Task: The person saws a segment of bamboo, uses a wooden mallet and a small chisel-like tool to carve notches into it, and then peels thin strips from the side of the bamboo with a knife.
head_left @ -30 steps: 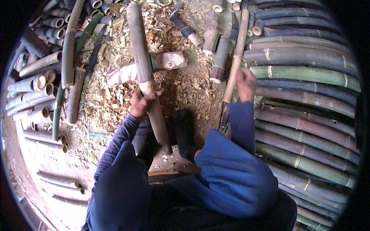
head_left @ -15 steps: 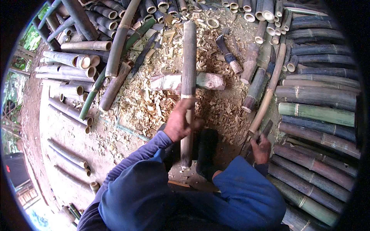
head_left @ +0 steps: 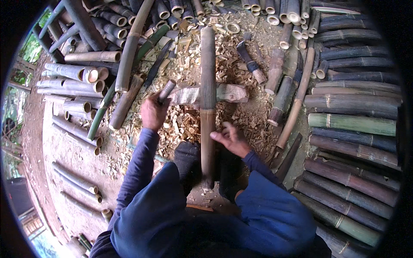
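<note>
A dark bamboo pole [head_left: 208,69] lies lengthwise in front of me, resting across a pale chopped wood block [head_left: 185,95]. Its near end reaches down between my feet. My left hand [head_left: 155,112], left of the pole, is closed around a short grey-brown cylinder [head_left: 167,91], whose upper end sticks out above the fist; its exact kind is unclear. At the pole's right edge is my right hand [head_left: 234,141], fingers apart and holding nothing, the thumb at or against the bamboo. On the ground to its right lies a long dark tapered piece [head_left: 289,159].
Wood chips [head_left: 180,122] cover the ground around the block. Beyond it on the right lies a curved dark blade with a wooden handle [head_left: 258,75]. Rows of bamboo poles [head_left: 352,122] line the right side. More cut bamboo [head_left: 77,71] is stacked on the left and far side.
My left hand has let go of the pole, moved left and now holds the short cylinder. My right hand has left the long dark piece at the right and come to the pole.
</note>
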Available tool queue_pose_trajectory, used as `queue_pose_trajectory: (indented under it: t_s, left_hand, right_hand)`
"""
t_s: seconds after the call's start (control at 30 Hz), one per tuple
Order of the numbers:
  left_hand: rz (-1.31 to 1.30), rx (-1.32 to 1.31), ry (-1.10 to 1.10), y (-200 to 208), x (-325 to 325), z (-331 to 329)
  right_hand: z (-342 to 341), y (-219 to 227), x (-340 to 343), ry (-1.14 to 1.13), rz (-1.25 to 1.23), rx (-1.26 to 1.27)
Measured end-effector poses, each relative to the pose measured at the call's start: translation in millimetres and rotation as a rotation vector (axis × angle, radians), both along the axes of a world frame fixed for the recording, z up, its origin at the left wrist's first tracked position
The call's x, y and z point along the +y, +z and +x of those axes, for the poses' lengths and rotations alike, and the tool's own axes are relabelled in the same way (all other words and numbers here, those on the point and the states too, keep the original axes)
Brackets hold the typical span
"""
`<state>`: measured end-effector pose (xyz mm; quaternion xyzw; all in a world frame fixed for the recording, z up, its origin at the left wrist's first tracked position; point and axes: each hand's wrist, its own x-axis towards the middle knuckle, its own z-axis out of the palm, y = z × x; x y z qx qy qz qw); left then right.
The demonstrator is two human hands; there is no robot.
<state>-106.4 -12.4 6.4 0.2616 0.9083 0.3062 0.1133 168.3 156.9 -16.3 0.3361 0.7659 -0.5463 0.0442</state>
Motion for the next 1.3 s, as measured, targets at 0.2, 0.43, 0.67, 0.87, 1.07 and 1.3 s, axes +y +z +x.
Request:
queue_pose_trajectory:
  t_s: [0.2,0.43,0.67,0.87,1.07,1.3]
  left_hand:
    - [0.09,-0.071,-0.069,-58,-26,-25]
    - [-0.014,0.007,0.022,-58,-14,-13]
    - [-0.112,-0.044,0.028,-56,-21,-18]
    - [-0.099,-0.04,0.017,-47,-12,-12]
    - [-0.027,-0.054,0.02,-42,-14,-9]
    - [-0.062,-0.049,0.01,-47,-10,-11]
  right_hand:
    - [-48,-36,-40,-0.283,-0.317,0.107]
    - [-54,-54,2,-0.305,-0.368,0.116]
    - [-58,-74,37,-0.086,-0.825,0.217]
    - [-51,-71,36,-0.177,-1.137,0.247]
    - [-57,-59,33,-0.103,-0.993,0.222]
    - [-62,-52,28,-0.188,-0.575,0.186]
